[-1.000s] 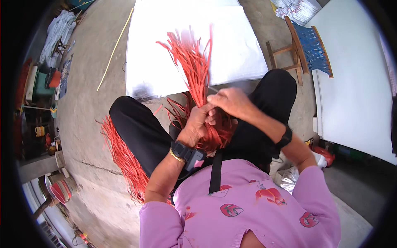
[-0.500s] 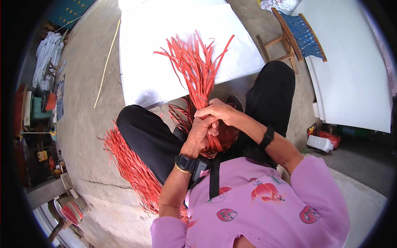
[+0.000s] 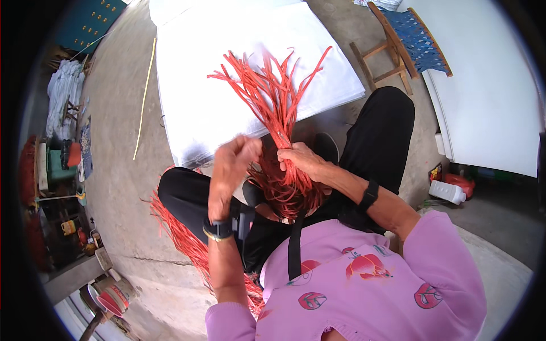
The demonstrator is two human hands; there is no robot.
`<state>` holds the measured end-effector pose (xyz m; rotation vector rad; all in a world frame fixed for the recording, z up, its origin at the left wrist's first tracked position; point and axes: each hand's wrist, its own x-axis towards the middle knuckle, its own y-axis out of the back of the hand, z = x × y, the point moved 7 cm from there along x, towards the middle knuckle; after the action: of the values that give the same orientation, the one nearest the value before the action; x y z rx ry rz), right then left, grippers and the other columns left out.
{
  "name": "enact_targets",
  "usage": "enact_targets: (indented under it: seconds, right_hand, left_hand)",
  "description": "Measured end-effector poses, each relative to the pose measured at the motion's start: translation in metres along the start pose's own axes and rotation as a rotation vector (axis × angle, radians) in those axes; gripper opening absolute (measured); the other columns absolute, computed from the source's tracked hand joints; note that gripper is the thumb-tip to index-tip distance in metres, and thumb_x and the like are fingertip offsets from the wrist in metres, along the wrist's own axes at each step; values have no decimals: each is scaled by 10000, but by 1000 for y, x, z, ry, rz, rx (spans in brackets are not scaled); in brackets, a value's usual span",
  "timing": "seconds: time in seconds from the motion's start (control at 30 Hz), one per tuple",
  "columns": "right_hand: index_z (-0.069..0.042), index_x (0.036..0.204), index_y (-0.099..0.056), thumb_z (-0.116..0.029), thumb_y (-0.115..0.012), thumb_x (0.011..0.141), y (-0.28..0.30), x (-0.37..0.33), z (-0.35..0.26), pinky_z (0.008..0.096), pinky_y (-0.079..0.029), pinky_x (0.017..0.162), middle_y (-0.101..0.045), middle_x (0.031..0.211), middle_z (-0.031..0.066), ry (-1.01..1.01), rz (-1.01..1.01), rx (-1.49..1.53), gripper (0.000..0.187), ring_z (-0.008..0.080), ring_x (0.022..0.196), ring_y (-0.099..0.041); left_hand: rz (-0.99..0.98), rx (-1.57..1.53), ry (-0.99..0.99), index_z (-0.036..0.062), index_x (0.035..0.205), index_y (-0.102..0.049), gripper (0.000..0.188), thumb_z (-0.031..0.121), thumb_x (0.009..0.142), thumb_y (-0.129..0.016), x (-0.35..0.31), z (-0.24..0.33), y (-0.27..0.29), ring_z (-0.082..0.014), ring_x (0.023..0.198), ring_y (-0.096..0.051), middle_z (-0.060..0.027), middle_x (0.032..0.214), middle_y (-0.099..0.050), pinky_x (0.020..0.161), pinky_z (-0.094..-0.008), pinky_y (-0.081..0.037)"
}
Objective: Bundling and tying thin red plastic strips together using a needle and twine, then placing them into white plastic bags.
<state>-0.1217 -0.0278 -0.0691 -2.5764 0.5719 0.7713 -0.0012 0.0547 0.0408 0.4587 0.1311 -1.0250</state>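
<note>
Both hands meet at the neck of a bunch of red strips, above the person's lap. Left hand is raised with fingers curled, seemingly pinching a few strips, though its grip is partly blurred; right hand is clenched round the neck, which likely keeps the bundle gathered while the free ends fan stiffly upward over a white sheet. Strips look flat, thin and springy, like dyed reed or plastic tape. Below the right hand they bunch into a dense wad. More loose red strips lie on the concrete floor left of the bunch. A wooden stool with blue woven webbing stands right of the sheet.
</note>
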Motion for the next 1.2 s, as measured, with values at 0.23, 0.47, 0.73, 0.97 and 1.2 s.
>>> enact_targets:
  seconds: [0.23, 0.47, 0.73, 0.97, 1.2]
  right_hand:
    - [0, 730, -571, -213, -533, 780, 0, -1, 1, 280, -406, 546, -583, 625, 91, 80, -33, -1, 223, 149, 576, -531]
    - [16, 732, -570, -199, -530, 776, 5, 3, 10, 280, -405, 521, -584, 620, 96, 24, -15, 59, 223, 152, 546, -527]
    - [29, 698, -587, -196, -505, 760, 3, 6, 9, 294, -409, 530, -584, 611, 103, 15, -24, 15, 247, 160, 548, -524]
    - [28, 692, -592, -207, -509, 756, 6, 5, 8, 288, -401, 544, -591, 611, 100, 19, 3, 0, 257, 154, 555, -520]
    - [28, 709, -600, -232, -507, 756, 3, 3, 0, 292, -401, 553, -596, 609, 96, 103, -54, -41, 280, 156, 568, -530]
  left_hand:
    - [218, 37, -150, -51, 962, -591, 240, 161, 855, -558, 122, 33, -8, -93, 581, -527, -45, 751, -588, 549, -244, -443]
    - [444, 582, -173, 48, 923, -646, 190, 165, 789, -579, 160, 5, 19, -301, 812, -621, -134, 866, -655, 725, -372, -477]
    - [550, 603, -443, 66, 886, -649, 133, 71, 773, -580, 166, 34, 23, -310, 836, -598, -125, 910, -622, 720, -388, -473]
    - [334, 766, -504, 105, 931, -634, 157, 102, 807, -538, 191, 32, 2, -320, 847, -589, -107, 943, -598, 733, -404, -480]
    - [314, 896, -453, 86, 930, -626, 168, 114, 820, -502, 199, 25, -6, -315, 828, -593, -95, 920, -605, 725, -379, -476]
